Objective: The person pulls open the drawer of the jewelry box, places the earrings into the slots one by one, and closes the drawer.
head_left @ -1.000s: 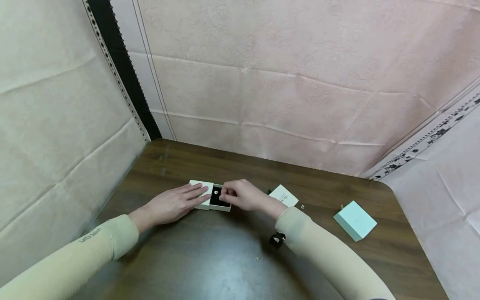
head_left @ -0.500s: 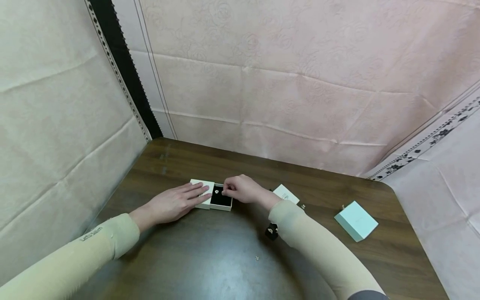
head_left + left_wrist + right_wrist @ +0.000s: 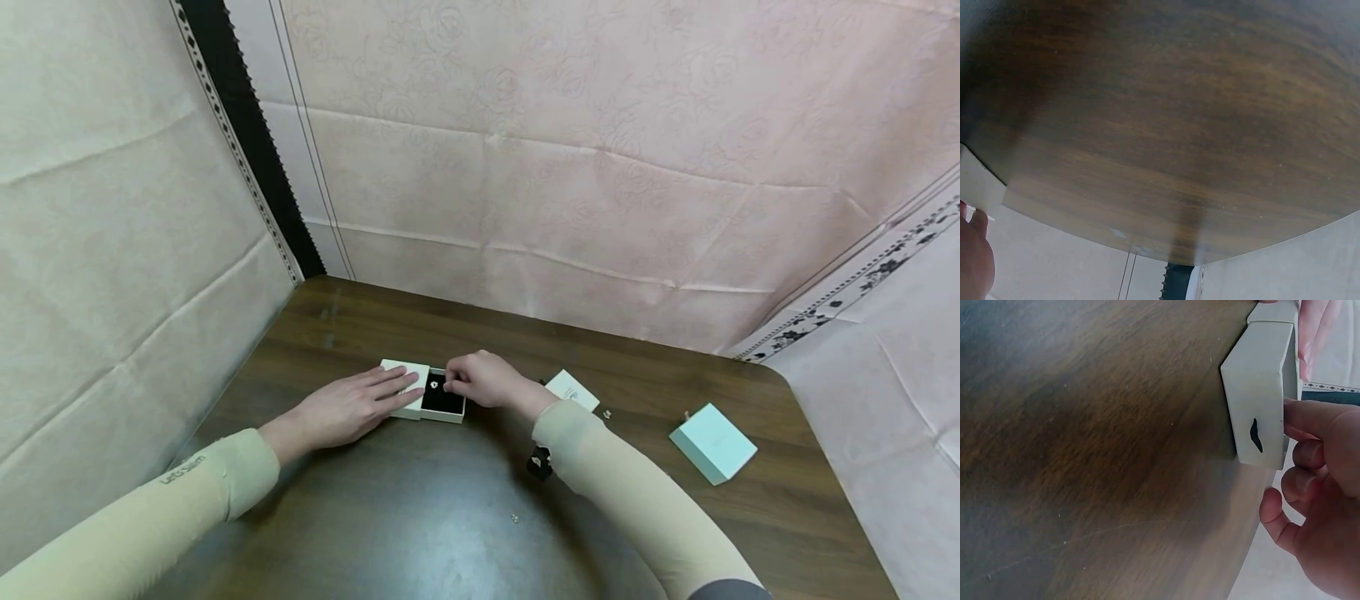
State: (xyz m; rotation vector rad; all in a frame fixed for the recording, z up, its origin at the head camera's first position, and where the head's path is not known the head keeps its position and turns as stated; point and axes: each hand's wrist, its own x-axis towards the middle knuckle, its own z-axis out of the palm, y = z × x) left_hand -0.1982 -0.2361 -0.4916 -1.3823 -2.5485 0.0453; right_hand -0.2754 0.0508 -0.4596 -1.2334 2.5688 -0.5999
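A white slide-out box (image 3: pixel 405 408) lies on the table in the head view, its tray (image 3: pixel 442 417) partly drawn out to the right. The tray has a black lining with a small shiny piece, perhaps an earring (image 3: pixel 434 385), on it. My left hand (image 3: pixel 352 407) rests on the box's sleeve, fingers straight across its top. My right hand (image 3: pixel 483 379) bends its fingers at the tray's far right part. In the right wrist view its fingertips (image 3: pixel 1300 415) reach over the tray's wall; whatever they may pinch is hidden.
A white card (image 3: pixel 573 390) with print lies right of my right hand. Beside it is a tiny shiny piece (image 3: pixel 607 414); another tiny piece (image 3: pixel 514 518) lies nearer me. A turquoise box (image 3: pixel 714 443) stands at the right. Cloth (image 3: pixel 525 208) hangs behind the brown table.
My right hand has shifted slightly away from me over the tray, uncovering more of the black lining, and has hardly moved in the last half second. The left hand stays on the box.
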